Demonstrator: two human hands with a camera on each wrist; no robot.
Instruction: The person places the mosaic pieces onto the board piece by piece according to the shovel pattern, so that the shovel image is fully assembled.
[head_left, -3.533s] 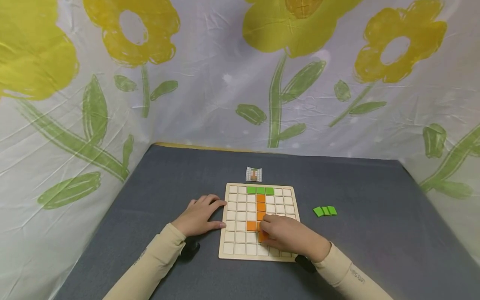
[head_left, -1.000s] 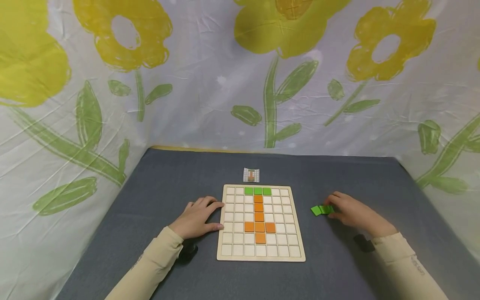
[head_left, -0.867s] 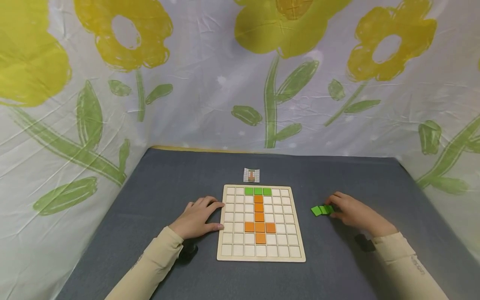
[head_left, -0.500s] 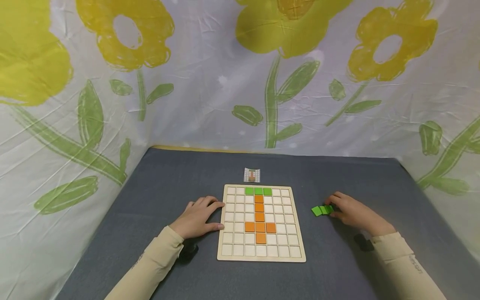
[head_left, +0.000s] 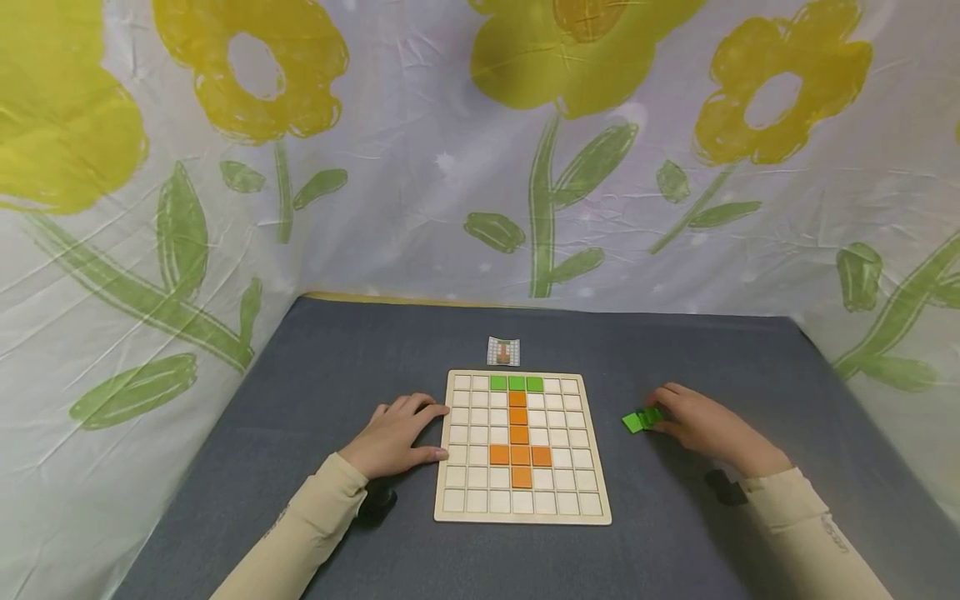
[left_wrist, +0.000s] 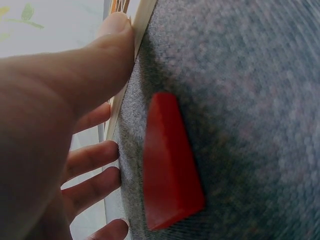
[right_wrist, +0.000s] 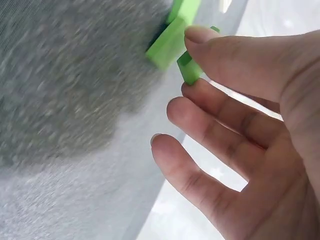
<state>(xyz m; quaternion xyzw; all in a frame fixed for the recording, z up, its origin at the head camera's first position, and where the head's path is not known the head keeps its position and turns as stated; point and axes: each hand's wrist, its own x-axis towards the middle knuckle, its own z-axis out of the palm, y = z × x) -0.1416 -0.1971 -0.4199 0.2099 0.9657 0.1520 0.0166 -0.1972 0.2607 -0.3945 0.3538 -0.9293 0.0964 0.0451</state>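
My left hand [head_left: 396,435] lies at the left edge of a square wooden grid board [head_left: 522,513], thumb and fingertips touching its rim. In the left wrist view, the thumb [left_wrist: 112,47] meets the board's side while the other fingers stretch loosely. Set in the board are three green tiles [head_left: 517,383] in the top row and several orange tiles [head_left: 520,455] forming a cross below. My right hand [head_left: 701,425], right of the board, pinches a green square tile [right_wrist: 190,70] between thumb and finger. Other green tiles [right_wrist: 167,45] lie beside it on the cloth.
A small pattern card [head_left: 503,352] lies just behind the board. Dark grey cloth [head_left: 360,342] covers the table, with flower-printed curtains [head_left: 420,167] around it. A red wedge-shaped piece [left_wrist: 170,165] shows in the left wrist view; what it is, I cannot tell.
Earlier my right hand was over the board's orange tiles, then moved right to the green tiles. One orange tile right of the column came into view. Now one green tile tilts up between my fingers.
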